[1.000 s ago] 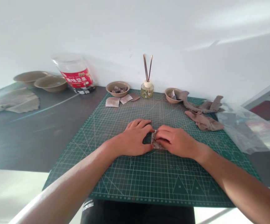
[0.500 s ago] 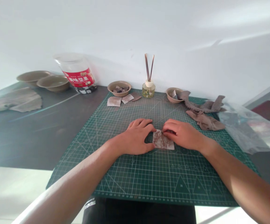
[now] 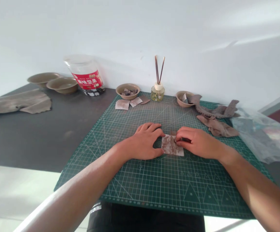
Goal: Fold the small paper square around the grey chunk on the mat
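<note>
A small squarish white sheet (image 3: 170,147) with brown powdery smears lies flat on the green cutting mat (image 3: 140,183). My left hand (image 3: 146,141) rests on the mat at the sheet's left side, thumb and forefinger spread and touching its left edge. Over the sheet's right part, my right hand (image 3: 196,141) is closed in a pinch, fingertips down at the surface. Whatever small thing sits between those fingertips is mostly hidden, and I cannot make out its kind. Some brown dust shows at the sheet's top edge.
Behind are a bowl of small dark pieces (image 3: 127,95), sheet pieces (image 3: 122,104), a reed diffuser (image 3: 157,92) and another bowl (image 3: 183,102). Grey-brown cloths (image 3: 218,127) and a clear plastic bag (image 3: 258,141) lie right. Leftward stand a plastic jar (image 3: 86,79), bowls (image 3: 62,86) and a cloth (image 3: 31,101).
My right hand's fingertips have slid a little to the right and toward me across the sheet. My left hand keeps its place at the sheet's edge. The whole view has shifted slightly.
</note>
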A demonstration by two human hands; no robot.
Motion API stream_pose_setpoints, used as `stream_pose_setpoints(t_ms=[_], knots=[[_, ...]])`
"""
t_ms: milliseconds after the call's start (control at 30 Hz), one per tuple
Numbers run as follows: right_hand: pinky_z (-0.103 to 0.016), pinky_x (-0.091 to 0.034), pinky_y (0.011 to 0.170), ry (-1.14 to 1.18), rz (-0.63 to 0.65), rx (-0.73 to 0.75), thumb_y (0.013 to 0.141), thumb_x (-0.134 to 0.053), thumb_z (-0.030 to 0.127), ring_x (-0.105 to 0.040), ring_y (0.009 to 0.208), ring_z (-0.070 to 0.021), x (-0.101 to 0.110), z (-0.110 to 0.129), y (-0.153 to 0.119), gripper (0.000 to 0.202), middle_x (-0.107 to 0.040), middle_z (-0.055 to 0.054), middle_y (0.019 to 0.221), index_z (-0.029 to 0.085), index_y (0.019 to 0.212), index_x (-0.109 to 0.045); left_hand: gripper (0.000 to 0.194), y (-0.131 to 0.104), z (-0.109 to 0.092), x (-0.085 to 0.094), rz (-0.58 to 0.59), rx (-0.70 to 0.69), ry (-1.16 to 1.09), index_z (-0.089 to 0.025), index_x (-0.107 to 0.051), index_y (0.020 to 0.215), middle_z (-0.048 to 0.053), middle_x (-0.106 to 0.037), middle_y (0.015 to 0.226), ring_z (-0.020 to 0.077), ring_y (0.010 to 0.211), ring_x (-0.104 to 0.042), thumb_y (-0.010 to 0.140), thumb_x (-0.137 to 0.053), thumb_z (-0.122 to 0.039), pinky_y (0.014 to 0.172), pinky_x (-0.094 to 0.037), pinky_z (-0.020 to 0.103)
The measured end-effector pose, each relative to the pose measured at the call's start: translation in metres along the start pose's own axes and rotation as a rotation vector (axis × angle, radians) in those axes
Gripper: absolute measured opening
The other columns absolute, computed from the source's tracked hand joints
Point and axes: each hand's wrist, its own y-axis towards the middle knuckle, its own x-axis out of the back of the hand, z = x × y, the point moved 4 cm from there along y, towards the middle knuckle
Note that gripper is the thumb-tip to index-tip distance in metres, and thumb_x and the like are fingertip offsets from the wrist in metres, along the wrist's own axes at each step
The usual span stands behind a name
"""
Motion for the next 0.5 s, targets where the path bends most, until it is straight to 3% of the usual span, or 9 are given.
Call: stream_pose_setpoints(t_ms=[133, 333, 500], knots=[[-0.030, -0.047, 0.077, 0.036, 0.046, 0.069, 0.095, -0.058, 0.021, -0.064, 0.088, -0.0171, -0.005, 0.009, 0.002, 0.009, -0.066, -0.002, 0.103, 0.025, 0.097, -0.066, 0.052, 0.000, 0.001, 0.000, -0.012, -0.007, 0.009, -0.028, -0.053, 0.131, 0.008, -0.034, 0.156, 0.0345, 0.145, -0.025, 0.085, -0.063, -0.051, 0.116, -0.025, 0.055], [-0.031, -0.046, 0.079, -0.091, -0.071, -0.047, 0.097, -0.057, 0.023, -0.065, 0.088, -0.0182, -0.001, -0.003, 0.003, 0.008, -0.066, -0.002, 0.101, 0.024, 0.099, -0.065, 0.050, 0.001, 0.000, 0.000, -0.015, -0.007, 0.015, -0.028, -0.053, 0.130, 0.007, -0.036, 0.155, 0.0333, 0.145, -0.026, 0.086, -0.063, -0.051, 0.116, -0.026, 0.054], [-0.029, -0.047, 0.080, -0.024, 0.015, 0.072, 0.096, -0.057, 0.022, -0.064, 0.088, -0.0169, -0.006, 0.007, 0.002, 0.009, -0.066, -0.003, 0.104, 0.023, 0.099, -0.065, 0.052, 0.001, -0.001, 0.000, 0.010, 0.006, 0.011, -0.028, -0.052, 0.132, 0.008, -0.034, 0.157, 0.0333, 0.146, -0.024, 0.086, -0.064, -0.051, 0.116, -0.024, 0.054]])
